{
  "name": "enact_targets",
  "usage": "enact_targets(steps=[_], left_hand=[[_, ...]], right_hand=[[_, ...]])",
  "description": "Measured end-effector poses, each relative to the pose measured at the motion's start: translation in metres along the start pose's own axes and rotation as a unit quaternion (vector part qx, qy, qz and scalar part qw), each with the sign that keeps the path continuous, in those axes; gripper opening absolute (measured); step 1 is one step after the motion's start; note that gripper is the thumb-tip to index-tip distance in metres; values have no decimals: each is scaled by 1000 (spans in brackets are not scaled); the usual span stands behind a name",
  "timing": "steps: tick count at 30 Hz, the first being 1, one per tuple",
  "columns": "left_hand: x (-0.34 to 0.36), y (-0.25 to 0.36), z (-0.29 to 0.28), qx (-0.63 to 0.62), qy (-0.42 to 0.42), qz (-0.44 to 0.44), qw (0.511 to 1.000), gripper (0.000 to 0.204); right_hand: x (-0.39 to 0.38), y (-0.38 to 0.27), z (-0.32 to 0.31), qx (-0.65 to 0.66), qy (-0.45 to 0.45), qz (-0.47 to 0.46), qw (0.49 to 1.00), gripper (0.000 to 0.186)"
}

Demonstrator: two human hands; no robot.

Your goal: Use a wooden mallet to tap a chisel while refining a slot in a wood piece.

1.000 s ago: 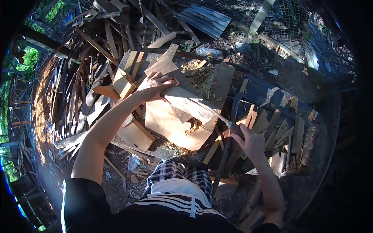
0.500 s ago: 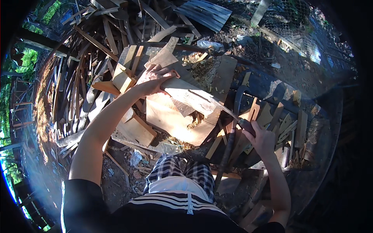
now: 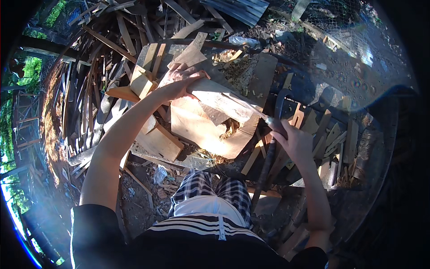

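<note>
My left hand (image 3: 181, 81) is clamped over the upper left end of a pale wood block (image 3: 217, 99), fingers curled across it. That block lies aslant on a wider thick wooden slab (image 3: 197, 127), which has a jagged hollow holding shavings. My right hand (image 3: 293, 142) is closed round the dark handle of a slim-bladed hand tool (image 3: 278, 127) with a light metal collar. Its narrow blade points up and left along the block's right end; seen nearly edge-on, its exact kind cannot be made out.
A bow-shaped dark metal tool (image 3: 278, 105) leans just beyond my right hand. Offcuts (image 3: 324, 130) crowd the right side, and a tall heap of wood strips (image 3: 89, 103) stands at left. Corrugated sheet (image 3: 239, 11) lies at the back. Wood shavings (image 3: 235, 74) litter the bench.
My right hand has pushed the tool up and left, bringing its handle closer to the wood block. My left hand keeps its hold on the block. The view has shifted slightly.
</note>
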State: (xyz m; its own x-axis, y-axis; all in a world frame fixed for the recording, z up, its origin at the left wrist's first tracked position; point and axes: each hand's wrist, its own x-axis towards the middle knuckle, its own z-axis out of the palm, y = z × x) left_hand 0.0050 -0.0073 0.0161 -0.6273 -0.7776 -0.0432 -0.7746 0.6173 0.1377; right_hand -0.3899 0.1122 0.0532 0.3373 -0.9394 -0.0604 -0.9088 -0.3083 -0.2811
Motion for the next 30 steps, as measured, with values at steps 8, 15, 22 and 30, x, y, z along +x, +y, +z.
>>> enact_targets(steps=[8,15,22,30], left_hand=[[3,-2,4,4,-22,-16,1000,86],[12,-2,16,-17,-23,-13,1000,83],[5,-8,5,-9,-29,-10,999,84],[3,-18,18,2,-6,-2,1000,84]], right_hand=[[-16,27,-24,1,8,-7,1000,43],[14,-10,-1,-41,-8,29,999,39],[-24,15,-47,15,-54,45,997,44],[1,-4,-22,-45,19,-21,999,43]])
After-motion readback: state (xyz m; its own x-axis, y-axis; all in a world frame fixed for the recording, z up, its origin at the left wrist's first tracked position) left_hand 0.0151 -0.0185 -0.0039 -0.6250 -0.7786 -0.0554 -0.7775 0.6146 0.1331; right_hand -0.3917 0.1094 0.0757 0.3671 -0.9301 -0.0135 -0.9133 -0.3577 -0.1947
